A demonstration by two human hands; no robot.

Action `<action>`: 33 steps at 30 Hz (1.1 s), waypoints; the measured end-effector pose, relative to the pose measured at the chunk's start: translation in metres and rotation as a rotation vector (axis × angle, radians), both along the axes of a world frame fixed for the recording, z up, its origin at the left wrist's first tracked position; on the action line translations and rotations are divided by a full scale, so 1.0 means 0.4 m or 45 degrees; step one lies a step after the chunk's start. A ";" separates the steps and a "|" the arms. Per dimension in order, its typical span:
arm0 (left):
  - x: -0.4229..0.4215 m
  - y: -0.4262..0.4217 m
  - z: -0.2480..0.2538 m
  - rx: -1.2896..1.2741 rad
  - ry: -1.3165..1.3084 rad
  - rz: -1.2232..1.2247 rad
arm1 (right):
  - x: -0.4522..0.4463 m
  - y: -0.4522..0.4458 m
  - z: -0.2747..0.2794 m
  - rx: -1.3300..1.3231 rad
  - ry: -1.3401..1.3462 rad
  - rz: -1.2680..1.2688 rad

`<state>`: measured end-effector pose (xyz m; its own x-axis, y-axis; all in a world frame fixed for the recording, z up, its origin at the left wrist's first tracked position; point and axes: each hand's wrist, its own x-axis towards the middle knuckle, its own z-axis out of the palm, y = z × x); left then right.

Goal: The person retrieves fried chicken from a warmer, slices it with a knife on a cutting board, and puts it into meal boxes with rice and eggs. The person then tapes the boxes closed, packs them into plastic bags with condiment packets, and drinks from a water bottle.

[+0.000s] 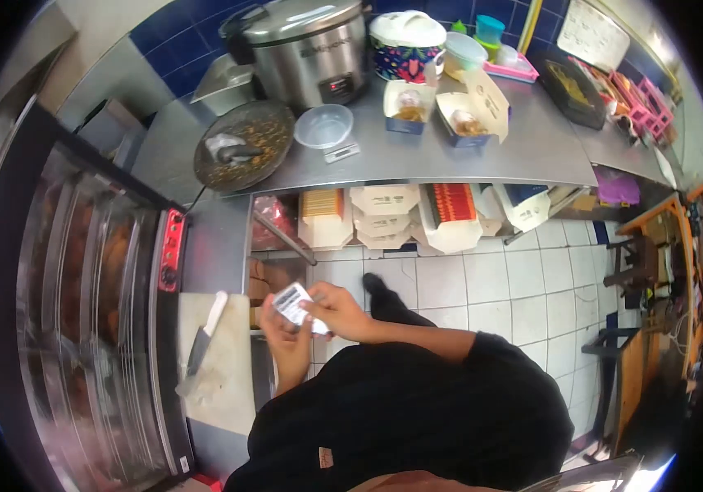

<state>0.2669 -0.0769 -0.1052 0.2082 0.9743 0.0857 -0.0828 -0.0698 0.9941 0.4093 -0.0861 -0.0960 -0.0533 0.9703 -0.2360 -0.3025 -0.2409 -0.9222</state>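
Note:
Both of my hands are raised in front of my body, closed around a small white printed slip point(291, 303) with black text. My left hand point(287, 343) supports its left and lower side with bent fingers. My right hand point(340, 313) pinches the right side, its thumb lying over the printed face. Whether the slip is paper or a packet, I cannot make out. Left of my hands, a knife point(206, 332) with a white handle rests on a white cutting board point(236, 361), beside a crumpled clear plastic piece point(201, 385).
A glass display cabinet point(97, 271) stands at left. The steel counter point(515, 164) bears a rice cooker point(310, 57), a stone mortar point(273, 131), a clear bowl point(323, 127) and two open food boxes point(407, 125). Folded cartons point(384, 201) fill the shelf below. Stools point(634, 262) stand at right.

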 end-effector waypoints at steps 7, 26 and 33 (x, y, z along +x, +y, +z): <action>0.221 0.053 -0.193 -0.308 0.186 -0.028 | 0.758 -0.001 -0.316 0.213 -0.626 -1.495; 1.150 0.300 -0.214 -0.551 0.217 -0.755 | 2.113 0.458 -0.351 -0.695 -2.309 -0.485; 1.363 0.467 -0.283 -0.471 0.161 -1.098 | 1.954 0.068 -0.404 -0.507 -2.340 -0.722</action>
